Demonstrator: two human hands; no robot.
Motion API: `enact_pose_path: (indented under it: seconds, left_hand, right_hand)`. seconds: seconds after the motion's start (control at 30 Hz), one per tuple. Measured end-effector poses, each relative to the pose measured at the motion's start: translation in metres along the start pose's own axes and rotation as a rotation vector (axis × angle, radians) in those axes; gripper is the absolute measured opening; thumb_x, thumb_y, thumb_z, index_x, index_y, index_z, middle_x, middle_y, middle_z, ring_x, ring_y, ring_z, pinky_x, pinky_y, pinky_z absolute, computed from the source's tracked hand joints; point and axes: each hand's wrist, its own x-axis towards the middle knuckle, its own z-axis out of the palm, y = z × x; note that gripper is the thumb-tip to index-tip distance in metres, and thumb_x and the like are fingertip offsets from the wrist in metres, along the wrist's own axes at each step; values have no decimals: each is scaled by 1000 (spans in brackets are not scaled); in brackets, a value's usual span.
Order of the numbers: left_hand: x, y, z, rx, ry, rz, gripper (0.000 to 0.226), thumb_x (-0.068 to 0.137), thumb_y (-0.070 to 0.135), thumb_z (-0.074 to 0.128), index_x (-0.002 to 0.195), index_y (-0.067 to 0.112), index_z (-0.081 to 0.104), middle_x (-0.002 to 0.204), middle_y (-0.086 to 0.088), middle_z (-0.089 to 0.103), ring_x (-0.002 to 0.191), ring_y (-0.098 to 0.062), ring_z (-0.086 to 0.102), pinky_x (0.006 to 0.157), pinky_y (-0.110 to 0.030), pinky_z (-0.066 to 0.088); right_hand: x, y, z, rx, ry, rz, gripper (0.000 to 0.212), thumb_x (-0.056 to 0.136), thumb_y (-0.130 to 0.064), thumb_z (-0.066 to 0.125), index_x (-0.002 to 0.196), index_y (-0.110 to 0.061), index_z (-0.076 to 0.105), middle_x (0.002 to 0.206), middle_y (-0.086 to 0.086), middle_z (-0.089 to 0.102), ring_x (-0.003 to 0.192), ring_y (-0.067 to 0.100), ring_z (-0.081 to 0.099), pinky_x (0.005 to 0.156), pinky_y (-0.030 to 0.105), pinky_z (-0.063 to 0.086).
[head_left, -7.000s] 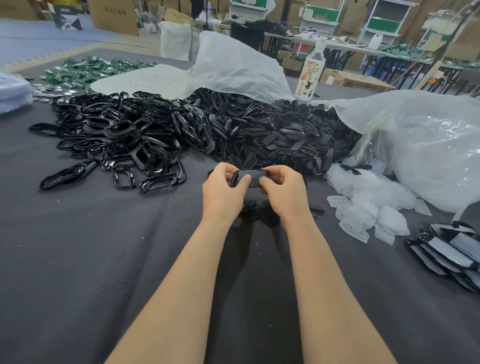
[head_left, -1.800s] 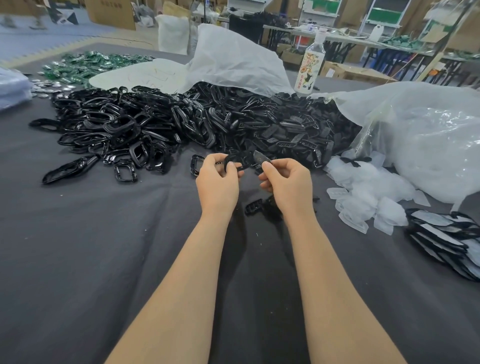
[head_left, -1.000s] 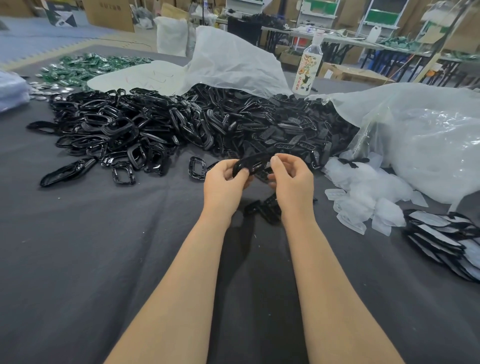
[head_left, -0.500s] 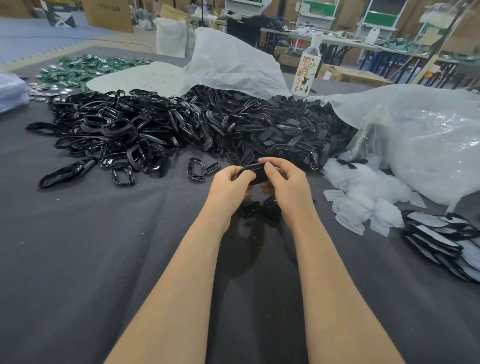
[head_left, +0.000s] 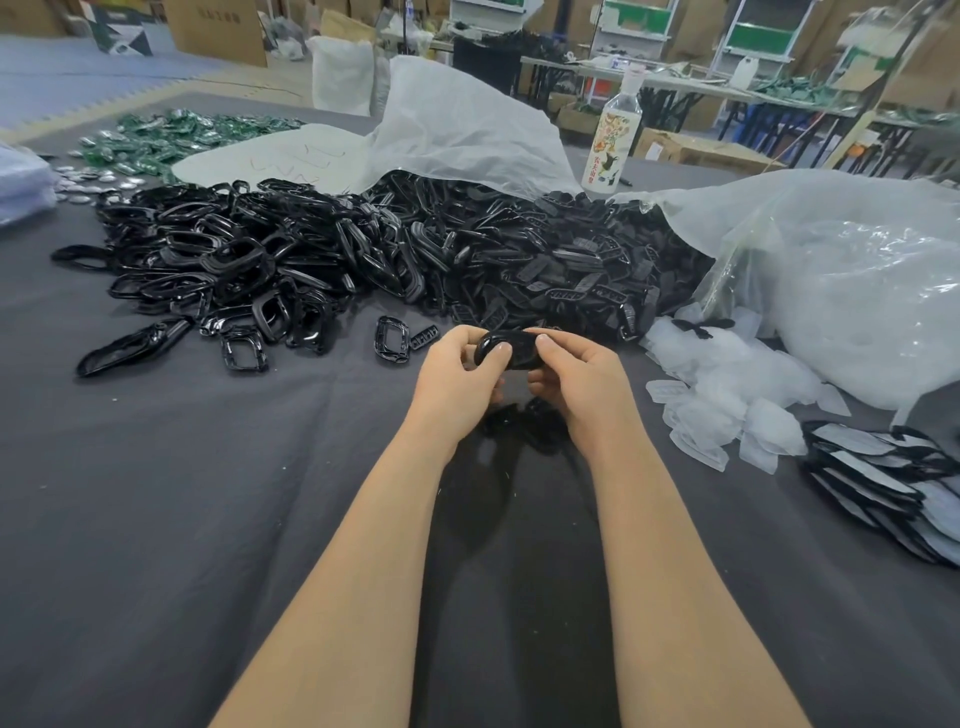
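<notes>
**Mia:** What changed just now?

**Ben:** A moment ago the left hand (head_left: 457, 374) and the right hand (head_left: 576, 384) each held a black piece, a little apart. Now the two are pushed together into one part (head_left: 511, 349).

**Mia:** Where is it?

**Ben:** Up in the air over the middle of the bench (head_left: 156, 519), just in front of the pile (head_left: 363, 249) (the big black heap).

**Mia:** What are the fingers doing?

**Ben:** Both hands are curled round the part. Each one pinches an end, with the thumb on top and the other fingers tucked under.

**Mia:** So what does that mean?

**Ben:** I think the pieces are being snapped shut, so this one looks nearly done.

**Mia:** What can't you see?

**Ben:** The hands cover the ends and the bottom of the part, so I can't tell if it clicked all the way. Some dark bits (head_left: 540, 423) lie on the bench under the hands, half hidden, and I can't tell what they are. The stack (head_left: 883, 483) at the right edge is cut off.
</notes>
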Motion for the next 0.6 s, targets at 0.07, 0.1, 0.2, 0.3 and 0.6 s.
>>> enact_pose_path:
  seconds: [0.07, 0.1, 0.2, 0.3, 0.6]
  left_hand:
    - [1, -2, 0, 50, 39, 38, 4, 94, 20, 61, 97, 21, 59, 72, 4, 60, 50, 3, 55, 69, -31, 56]
    - [1, -2, -1, 72, 55, 53, 4, 93, 22, 62, 95, 23, 59, 69, 5, 61, 51, 1, 56, 72, -34, 57]
    - [1, -3, -2, 88, 94, 79, 10, 91, 23, 65, 84, 26, 58, 65, 7, 61, 54, -2, 60, 74, -38, 59]
    - [0, -4, -2, 50, 100, 82, 12, 91, 20, 66, 81, 22, 59, 68, 4, 62, 54, -1, 62, 66, -30, 59]
    - [1, -1, -1, -18, 11, -16, 12, 90, 10, 65, 94, 21, 62, 87, -2, 68, 78, -11, 68, 80, -28, 57]
  right_hand:
    - [-1, -1, 1, 83, -3, 56, 18, 96, -9, 54, 88, -18, 68, 80, 2, 59, 49, 3, 58, 50, 16, 49]
    - [-1, -2, 1, 117, -4, 74, 15, 96, -11, 56, 88, -17, 67, 78, 1, 59, 50, 3, 59, 50, 16, 49]
    - [0, 0, 1, 118, -21, 52, 6, 93, -13, 60, 93, -13, 66, 76, 0, 62, 54, 3, 62, 55, 16, 51]
    - [1, 3, 2, -39, -4, -48, 14, 90, -8, 63, 104, -6, 64, 80, 3, 66, 57, 3, 64, 57, 15, 51]
    - [4, 6, 1, -83, 59, -79, 9, 91, -7, 62, 90, -16, 63, 78, 1, 67, 54, 1, 62, 55, 14, 51]
